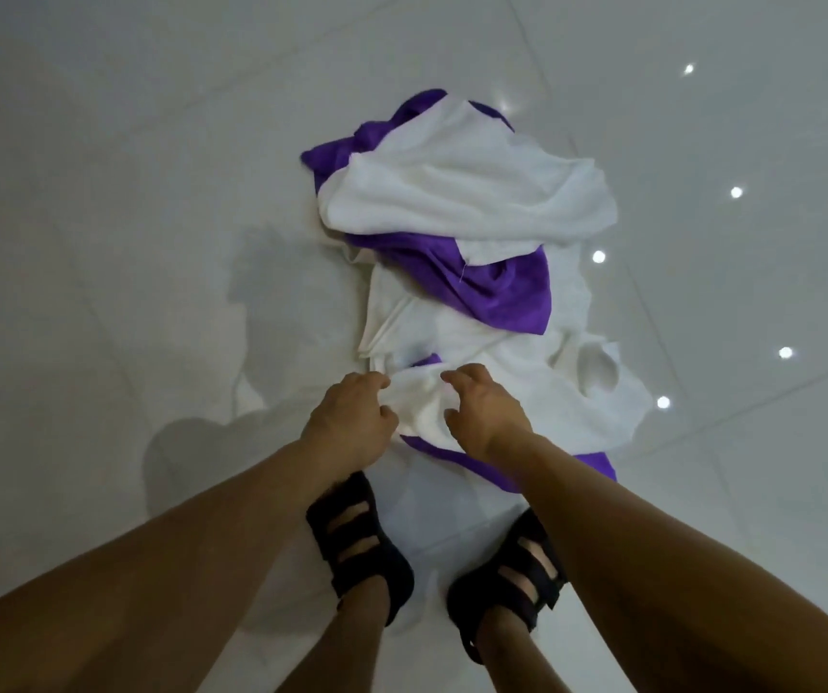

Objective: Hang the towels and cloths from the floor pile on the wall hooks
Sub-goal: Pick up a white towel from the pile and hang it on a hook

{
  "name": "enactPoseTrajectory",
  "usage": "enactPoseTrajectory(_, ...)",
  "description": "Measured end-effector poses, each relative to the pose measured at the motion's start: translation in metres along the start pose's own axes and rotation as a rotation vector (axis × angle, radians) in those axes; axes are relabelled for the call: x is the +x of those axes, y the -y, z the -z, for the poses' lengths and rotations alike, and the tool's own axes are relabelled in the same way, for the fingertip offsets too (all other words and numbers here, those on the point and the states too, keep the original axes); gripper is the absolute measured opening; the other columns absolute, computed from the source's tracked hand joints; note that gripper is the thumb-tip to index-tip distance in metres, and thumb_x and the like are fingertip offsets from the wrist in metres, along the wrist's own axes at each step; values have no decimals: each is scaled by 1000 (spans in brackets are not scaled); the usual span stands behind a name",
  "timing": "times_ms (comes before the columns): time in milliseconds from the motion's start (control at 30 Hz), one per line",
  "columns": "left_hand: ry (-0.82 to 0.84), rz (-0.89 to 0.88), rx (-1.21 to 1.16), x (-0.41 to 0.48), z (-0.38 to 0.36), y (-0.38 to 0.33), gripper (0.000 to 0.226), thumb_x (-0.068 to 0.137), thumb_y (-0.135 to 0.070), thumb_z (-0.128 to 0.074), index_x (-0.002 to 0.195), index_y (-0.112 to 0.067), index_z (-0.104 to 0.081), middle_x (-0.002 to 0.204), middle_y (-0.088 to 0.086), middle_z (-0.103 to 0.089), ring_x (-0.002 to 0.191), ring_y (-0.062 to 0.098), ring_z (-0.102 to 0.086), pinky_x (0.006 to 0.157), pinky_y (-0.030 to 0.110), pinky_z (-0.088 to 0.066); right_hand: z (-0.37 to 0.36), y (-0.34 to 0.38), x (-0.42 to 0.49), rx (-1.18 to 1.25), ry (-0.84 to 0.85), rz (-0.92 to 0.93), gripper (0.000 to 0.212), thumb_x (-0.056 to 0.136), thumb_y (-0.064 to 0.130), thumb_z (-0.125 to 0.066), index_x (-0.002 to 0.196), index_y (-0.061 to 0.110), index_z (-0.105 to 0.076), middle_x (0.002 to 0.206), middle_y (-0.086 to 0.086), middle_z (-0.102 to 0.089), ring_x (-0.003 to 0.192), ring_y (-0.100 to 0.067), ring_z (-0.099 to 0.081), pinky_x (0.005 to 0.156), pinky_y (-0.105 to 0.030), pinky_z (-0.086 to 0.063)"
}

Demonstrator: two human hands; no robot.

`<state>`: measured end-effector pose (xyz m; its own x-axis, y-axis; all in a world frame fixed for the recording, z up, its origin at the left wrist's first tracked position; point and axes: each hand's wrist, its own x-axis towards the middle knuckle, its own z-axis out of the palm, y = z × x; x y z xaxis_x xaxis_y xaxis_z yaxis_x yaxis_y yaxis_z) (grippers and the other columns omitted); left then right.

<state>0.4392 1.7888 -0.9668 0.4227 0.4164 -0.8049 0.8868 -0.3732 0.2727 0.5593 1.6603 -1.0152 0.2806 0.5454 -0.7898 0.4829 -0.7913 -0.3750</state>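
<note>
Both forearms point(232, 497) reached down past black sandals point(357, 547) to the pile's point(482, 342) near edge, where the left hand point(352, 417) and right hand point(482, 412) each had fingers point(377, 380) curled tight into a bunched fold of one white towel point(422, 407). Beyond the fingers, other white towels point(467, 192) and purple cloths point(502, 287) lay heaped on the floor point(102, 192). No hooks showed, so the hanging seemed barely begun.
</note>
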Motion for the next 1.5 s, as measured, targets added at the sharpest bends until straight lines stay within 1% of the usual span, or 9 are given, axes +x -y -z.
enactPoseTrajectory(200, 7, -13, -41, 21, -27, 20, 49, 95, -31, -48, 142, -22, -38, 142, 4, -43, 125, 22, -45, 103, 34, -38, -22, -23, 15, -281, -12, 36, 29, 96, 30, -51, 121, 15, -55, 120, -8, -52, 104, -28, -52, 83, -37, -47)
enactPoseTrajectory(533, 65, -271, -33, -63, 62, -67, 106, 71, -38, -77, 151, -34, -7, 152, 2, -21, 135, 24, -28, 106, 37, -34, 104, 20, -107, 337, -302, 107, 21, 90, 43, -60, 86, 24, -53, 72, 9, -53, 66, -14, -50, 62, -29, -39)
enactPoseTrajectory(633, -4, -368, 96, -102, 118, -113, 78, 74, -39, -74, 141, -20, -38, 151, 4, -28, 136, 25, -31, 106, 37, -34, 177, 55, -167, 468, -387, 217, 23, 82, 44, -65, 81, 23, -56, 73, 8, -52, 68, -11, -49, 65, -28, -43)
enactPoseTrajectory(733, -85, -428, 98, -153, 181, -159, 31, 87, -44, -59, 98, -15, -63, 105, 6, -66, 97, 24, -62, 79, 34, -49, 242, 91, -230, 547, -499, 328, 19, 80, 39, -71, 81, 27, -57, 79, 11, -53, 74, -7, -50, 67, -22, -42)
enactPoseTrajectory(867, -84, -374, -396, -229, 267, -198, 27, 87, -35, -63, 104, -14, -67, 93, -2, -68, 84, 13, -62, 68, 25, -48, 310, 126, -303, 758, -550, 323, 22, 84, 18, -74, 101, 21, -60, 105, 8, -61, 99, -9, -59, 82, -29, -51)
enactPoseTrajectory(1000, -131, -397, -763, -313, 355, -220, 30, 74, -45, -67, 96, -24, -70, 89, -7, -73, 83, 13, -69, 68, 28, -52, 355, 161, -357, 787, -345, 276, 71, 84, 11, -69, 143, 30, -34, 135, 6, -51, 125, -13, -47, 95, -28, -48)
enactPoseTrajectory(1100, -123, -507, -982, -375, 409, -236, 20, 82, -34, -69, 95, -20, -68, 87, -4, -75, 83, 16, -71, 66, 27, -55, 380, 196, -388, 770, -255, 316, 78, 83, 17, -69, 147, 35, -28, 136, 7, -51, 121, -18, -52, 102, -45, -47)
enactPoseTrajectory(1200, -130, -591, -1067, -429, 449, -247, 12, 86, -25, -65, 95, -16, -67, 84, -2, -75, 80, 15, -72, 65, 26, -57, 402, 230, -414, 820, -291, 333, 66, 73, 31, -78, 132, 34, -50, 119, 8, -65, 107, -18, -64, 90, -39, -55)
enactPoseTrajectory(1500, -782, -349, -451, -513, 486, -226, 33, 91, -28, -54, 123, -20, -60, 115, 5, -64, 103, 26, -59, 78, 29, -44, 480, 246, -484, 589, -332, 240, 44, 57, 24, -89, 92, 17, -63, 93, -3, -68, 81, -20, -65, 60, -32, -54)
